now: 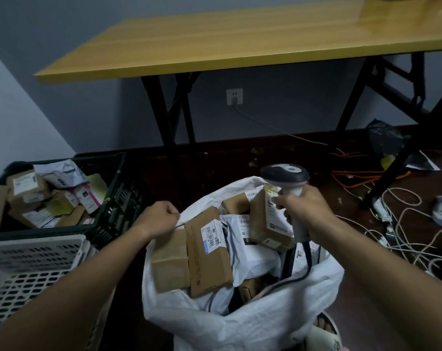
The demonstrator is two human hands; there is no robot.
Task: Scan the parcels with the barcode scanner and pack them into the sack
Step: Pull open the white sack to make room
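Observation:
A white sack [278, 317] stands open in front of me, filled with brown boxes and white mailers. My left hand [161, 216] grips the sack's left rim, fingers curled round the fabric. My right hand [303, 209] holds the grey barcode scanner [285, 176] by its handle, and a brown parcel [268, 224] with a white label stands upright against that hand above the sack. A long flat brown box [207, 252] and a smaller brown box [170, 262] lie at the sack's left side. The scanner's dark cable [308, 257] drops into the sack.
A dark crate [113, 198] at the left holds several more parcels [30, 188]. A white perforated basket [25, 269] stands nearer me on the left. A yellow-topped table [240, 39] with black legs is ahead. Cables [404, 229] sprawl on the floor at right.

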